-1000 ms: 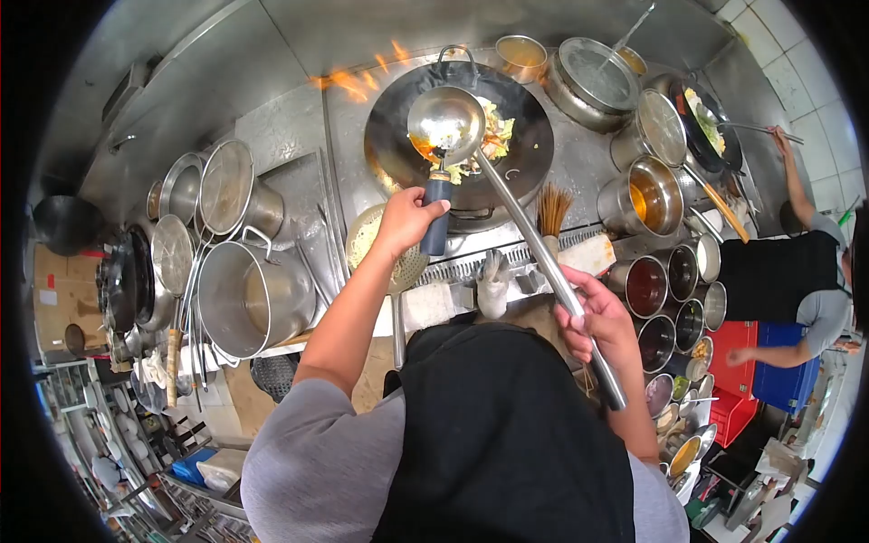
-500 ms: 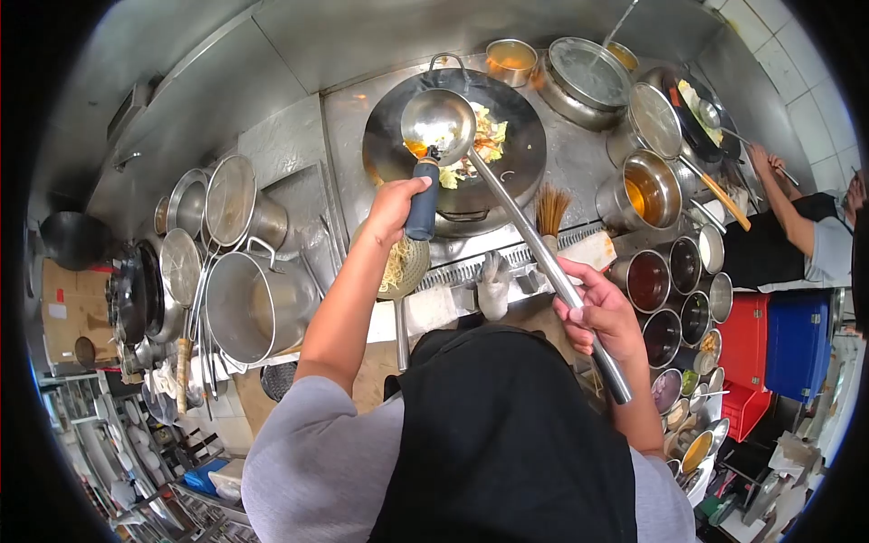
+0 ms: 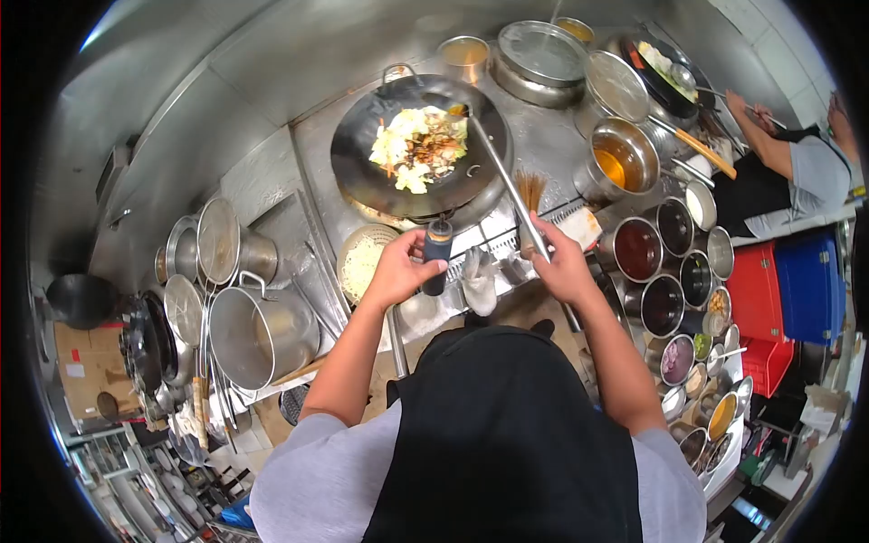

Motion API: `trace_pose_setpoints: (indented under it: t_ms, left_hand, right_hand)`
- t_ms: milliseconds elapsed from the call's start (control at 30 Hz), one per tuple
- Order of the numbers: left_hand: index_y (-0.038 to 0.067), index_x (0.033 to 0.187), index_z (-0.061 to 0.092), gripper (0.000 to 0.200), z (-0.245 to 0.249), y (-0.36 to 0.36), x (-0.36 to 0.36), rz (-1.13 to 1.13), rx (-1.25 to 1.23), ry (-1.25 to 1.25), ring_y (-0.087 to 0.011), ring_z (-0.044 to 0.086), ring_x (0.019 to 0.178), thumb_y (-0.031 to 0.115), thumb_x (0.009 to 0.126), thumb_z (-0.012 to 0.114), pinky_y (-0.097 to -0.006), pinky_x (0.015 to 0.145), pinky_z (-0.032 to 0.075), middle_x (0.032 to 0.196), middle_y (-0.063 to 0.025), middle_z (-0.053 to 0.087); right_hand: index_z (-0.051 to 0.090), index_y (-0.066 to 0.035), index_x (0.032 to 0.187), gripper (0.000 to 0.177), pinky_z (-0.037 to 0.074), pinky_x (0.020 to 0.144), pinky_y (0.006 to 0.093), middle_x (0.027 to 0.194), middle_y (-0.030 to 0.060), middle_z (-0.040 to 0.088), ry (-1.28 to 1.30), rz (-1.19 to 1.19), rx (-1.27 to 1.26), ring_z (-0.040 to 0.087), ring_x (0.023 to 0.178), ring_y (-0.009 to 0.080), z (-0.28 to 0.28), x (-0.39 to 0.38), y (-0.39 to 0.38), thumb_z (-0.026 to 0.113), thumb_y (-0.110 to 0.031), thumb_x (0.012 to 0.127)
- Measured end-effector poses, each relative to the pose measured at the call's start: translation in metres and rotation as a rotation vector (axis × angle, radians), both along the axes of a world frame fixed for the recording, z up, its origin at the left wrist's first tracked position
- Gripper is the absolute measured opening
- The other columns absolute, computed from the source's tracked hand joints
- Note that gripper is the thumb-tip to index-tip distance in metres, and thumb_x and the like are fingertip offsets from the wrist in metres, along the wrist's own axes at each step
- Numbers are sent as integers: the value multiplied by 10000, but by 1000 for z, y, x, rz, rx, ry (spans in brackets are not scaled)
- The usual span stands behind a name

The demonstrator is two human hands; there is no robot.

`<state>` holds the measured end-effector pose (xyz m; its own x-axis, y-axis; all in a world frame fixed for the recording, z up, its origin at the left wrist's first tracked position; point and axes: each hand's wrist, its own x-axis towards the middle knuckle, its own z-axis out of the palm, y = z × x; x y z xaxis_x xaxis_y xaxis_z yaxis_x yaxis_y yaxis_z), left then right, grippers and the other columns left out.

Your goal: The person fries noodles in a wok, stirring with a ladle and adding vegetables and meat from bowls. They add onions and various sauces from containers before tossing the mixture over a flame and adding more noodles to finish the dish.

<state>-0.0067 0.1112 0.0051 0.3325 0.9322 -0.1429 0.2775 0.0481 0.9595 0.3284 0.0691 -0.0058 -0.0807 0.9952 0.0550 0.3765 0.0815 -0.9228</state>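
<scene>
left hand (image 3: pixel 399 268) near steel kitchen stovetop (image 3: pixel 536 136)

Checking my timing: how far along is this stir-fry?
Chopped food is already in the wok. The left hand grips the wok's handle; the right hand holds the ladle, so cooking seems underway. Likely left: adding the noodles in the strainer, then serving.

The left forearm (image 3: pixel 350 353) and right forearm (image 3: pixel 618 348) are held forward, bare and angled inward, so that the wrists are brought closer together than the elbows. The left hand (image 3: pixel 401 270) is closed in a grip, its thumb (image 3: pixel 432 270) laid across the front. The right hand (image 3: pixel 563 264) is also closed, held at nearly the same height, well apart from the left.
</scene>
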Motion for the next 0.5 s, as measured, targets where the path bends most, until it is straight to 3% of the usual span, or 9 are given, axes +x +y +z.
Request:
trace_pose_setpoints:
  t_ms: [100,133,167,300,400,433,500]
  left_hand:
    - [18,1250,689,507,-12,-5,33,-121,-57,21,-141,646,907,123,798,890,-330,870,558,1027,-30,721]
    - [2,1274,680,548,-20,-4,47,-149,-12,80,-161,672,934,142,789,895,-343,865,576,1032,-58,726]
    - [2,1274,680,548,-27,-2,62,-209,-9,75,-161,672,934,142,789,895,-343,865,576,1032,-58,726]
    - [-11,1331,637,607,-34,1,147,-396,12,106,-191,716,1017,111,797,898,-375,862,620,1107,-98,735]
    - [7,1230,659,485,2,-13,235,-485,-3,61,-191,738,992,82,801,873,-357,906,613,1085,-93,752]
    - [-2,1229,655,473,-5,-18,266,-508,-42,-65,-187,737,986,57,809,864,-354,916,609,1085,-89,752]
    - [-7,1239,651,475,-4,-29,336,-579,40,-109,-175,730,986,47,817,863,-340,923,592,1090,-84,753]
  right_hand:
    - [522,-48,1586,701,533,987,310,1240,85,720,-56,-4,-207,654,1068,131,22,28,-38,657,72,908]
    - [528,-43,1581,694,544,939,300,1221,67,714,-120,11,-10,638,981,118,24,32,-48,653,79,909]
    - [482,-49,1613,723,542,810,255,1139,62,696,-6,-15,-109,612,885,86,28,35,-63,658,69,921]
    - [292,-93,1702,869,445,513,221,1010,65,623,839,-127,-369,544,622,69,70,68,-134,669,24,928]
    - [257,-98,1708,856,451,458,255,1002,98,575,1309,-163,-228,508,541,100,65,110,-210,653,7,956]
    - [252,-101,1710,848,454,454,260,995,103,567,1441,-181,-176,504,539,101,66,124,-239,640,4,963]
    - [235,-110,1714,855,455,442,265,1001,115,558,1520,-263,-76,492,532,104,73,148,-295,639,-9,967]
